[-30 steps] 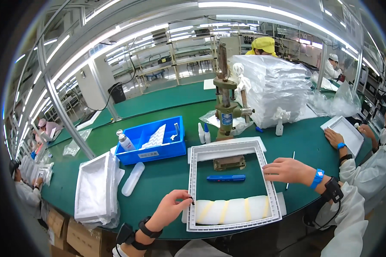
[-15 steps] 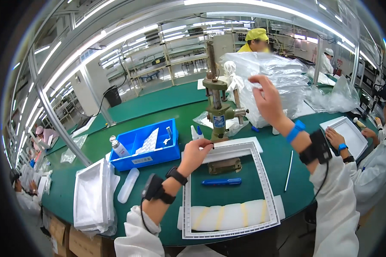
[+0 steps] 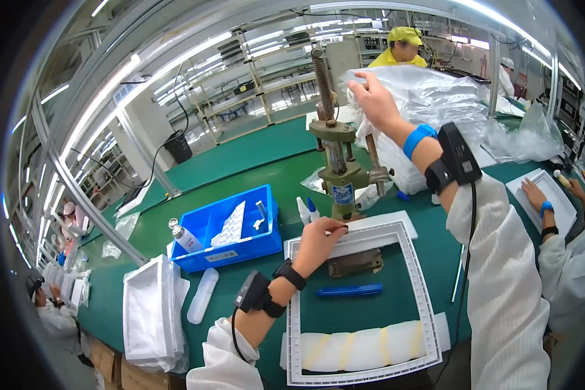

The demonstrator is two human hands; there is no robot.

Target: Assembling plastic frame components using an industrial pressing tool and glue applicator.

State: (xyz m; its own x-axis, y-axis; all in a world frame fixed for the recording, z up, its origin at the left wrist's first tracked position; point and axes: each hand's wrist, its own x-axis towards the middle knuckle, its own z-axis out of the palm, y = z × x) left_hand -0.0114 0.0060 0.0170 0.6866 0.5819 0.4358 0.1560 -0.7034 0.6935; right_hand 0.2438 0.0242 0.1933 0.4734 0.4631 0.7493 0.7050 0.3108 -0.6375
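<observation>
While left hand point(image 3: 320, 240) presses frame point(image 3: 420, 286), right hand point(image 3: 374, 97) (raised) grips bags point(image 3: 435, 104).

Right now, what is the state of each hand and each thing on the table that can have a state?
left hand: fingertips pinch the top edge of the white frame
right hand: raised, touching the clear plastic bags
white frame: flat on the table
hand press: upright, handle unheld
blue bin: open, holding parts
blue pen: lying flat inside the frame
</observation>
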